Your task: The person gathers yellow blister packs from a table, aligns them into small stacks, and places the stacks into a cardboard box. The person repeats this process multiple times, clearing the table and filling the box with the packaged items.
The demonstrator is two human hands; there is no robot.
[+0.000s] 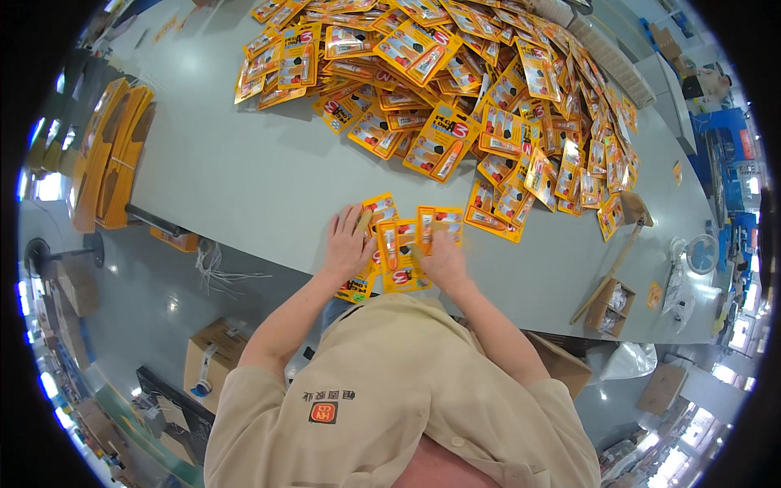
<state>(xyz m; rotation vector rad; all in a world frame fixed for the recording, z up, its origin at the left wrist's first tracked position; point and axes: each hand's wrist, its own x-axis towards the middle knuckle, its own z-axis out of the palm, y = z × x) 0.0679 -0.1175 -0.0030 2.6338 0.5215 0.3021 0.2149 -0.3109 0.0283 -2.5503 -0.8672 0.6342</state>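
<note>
Near the table's front edge, my left hand (349, 241) lies over the left side of a yellow blister card with a glue tube (379, 207). Beside it, another such card (399, 256) lies between my two hands, its tube on the left side. My right hand (444, 257) rests on a third card (454, 216), with its fingers partly blurred and its thumb near the middle card. A further card (356, 288) shows below my left hand at the table's edge. Beyond my hands spreads a large heap of the same cards (439, 134). Whether either hand grips a card is hard to tell.
Yellow flat cartons (116, 158), some strapped together, stand at the left end of the grey table (213, 158). On the right are a small cardboard box (610, 308), a wooden stick (601, 290) and a small fan (702, 254). A cardboard box (213, 360) stands below, left.
</note>
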